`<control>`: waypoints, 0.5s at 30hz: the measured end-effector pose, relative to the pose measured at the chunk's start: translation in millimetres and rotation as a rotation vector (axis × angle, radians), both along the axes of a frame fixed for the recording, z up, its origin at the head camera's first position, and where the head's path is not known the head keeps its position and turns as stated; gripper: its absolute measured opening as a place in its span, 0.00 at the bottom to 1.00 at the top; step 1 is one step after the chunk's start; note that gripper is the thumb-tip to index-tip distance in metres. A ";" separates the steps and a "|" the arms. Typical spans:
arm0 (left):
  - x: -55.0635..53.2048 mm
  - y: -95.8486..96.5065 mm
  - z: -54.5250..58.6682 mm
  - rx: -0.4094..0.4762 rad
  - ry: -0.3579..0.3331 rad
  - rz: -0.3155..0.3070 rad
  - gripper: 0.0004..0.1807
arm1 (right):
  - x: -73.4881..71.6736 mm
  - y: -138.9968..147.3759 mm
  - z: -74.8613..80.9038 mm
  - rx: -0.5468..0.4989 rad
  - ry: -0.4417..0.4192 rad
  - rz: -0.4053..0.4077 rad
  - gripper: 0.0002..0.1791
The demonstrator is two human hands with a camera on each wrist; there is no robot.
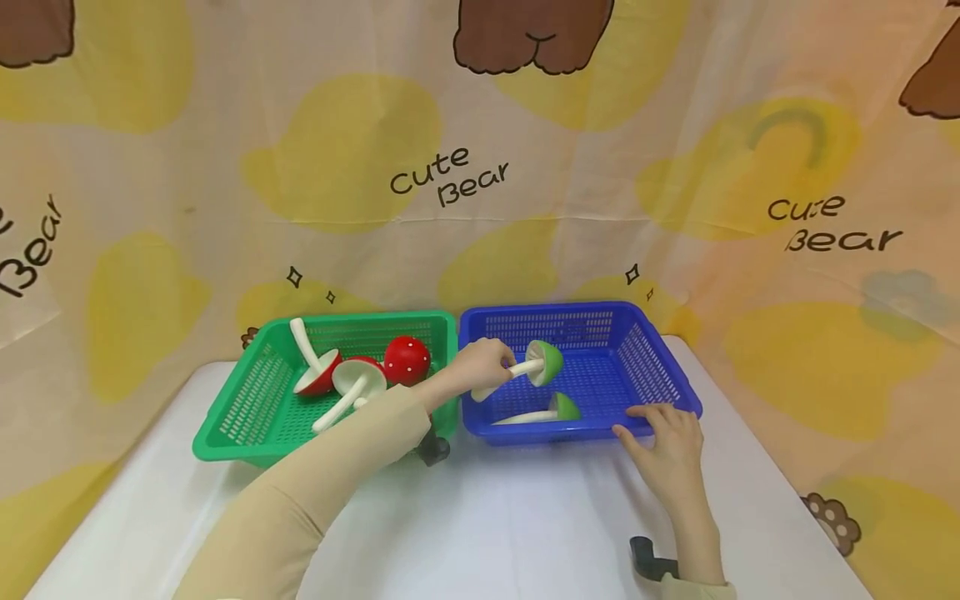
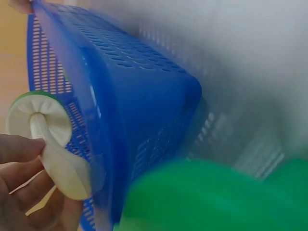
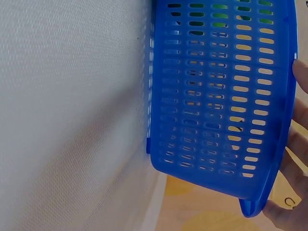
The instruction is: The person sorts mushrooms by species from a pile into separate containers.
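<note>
My left hand [image 1: 483, 364] reaches over the near left corner of the blue basket [image 1: 600, 433]. Thumb and fingers pinch the white stem of a toy mushroom with a green cap [image 1: 552, 362]; its thick stem end [image 2: 72, 178] sticks out beyond the fingers in the left wrist view. Beneath it, a second green-capped mushroom [image 1: 566, 407] lies on its side inside the basket, partly hidden by the front rim. At the basket's front right corner, my right hand [image 1: 671, 450] rests its spread, fairly straight fingers [image 3: 301, 139] on the rim.
To the left stands a green basket [image 1: 225, 450] holding several red-capped toy mushrooms [image 1: 407, 360], partly behind my left forearm. Both baskets sit side by side on a white table [image 1: 480, 533]. A patterned cloth [image 1: 345, 150] hangs behind them.
</note>
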State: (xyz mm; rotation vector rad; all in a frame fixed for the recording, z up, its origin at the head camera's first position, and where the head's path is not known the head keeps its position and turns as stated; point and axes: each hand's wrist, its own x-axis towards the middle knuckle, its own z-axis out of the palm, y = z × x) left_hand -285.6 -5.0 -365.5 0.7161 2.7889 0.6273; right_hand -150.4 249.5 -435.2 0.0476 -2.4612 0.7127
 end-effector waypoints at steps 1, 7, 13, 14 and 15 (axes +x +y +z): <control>-1.6 2.4 -3.0 -0.011 -0.013 0.004 0.11 | 0.0 -0.2 -0.2 0.001 0.000 0.000 0.14; -4.1 15.4 -17.9 -0.076 -0.048 0.000 0.11 | -0.4 0.3 -2.0 0.008 0.013 0.005 0.14; 2.2 24.2 -26.0 -0.164 -0.007 -0.037 0.13 | -1.0 2.1 -3.7 0.000 0.020 0.012 0.14; 3.0 24.9 -26.8 -0.176 -0.001 -0.036 0.14 | -0.9 2.3 -3.8 -0.001 0.021 0.012 0.14; 3.6 25.3 -27.6 -0.188 0.008 -0.035 0.15 | -0.8 2.5 -3.8 -0.002 0.021 0.011 0.14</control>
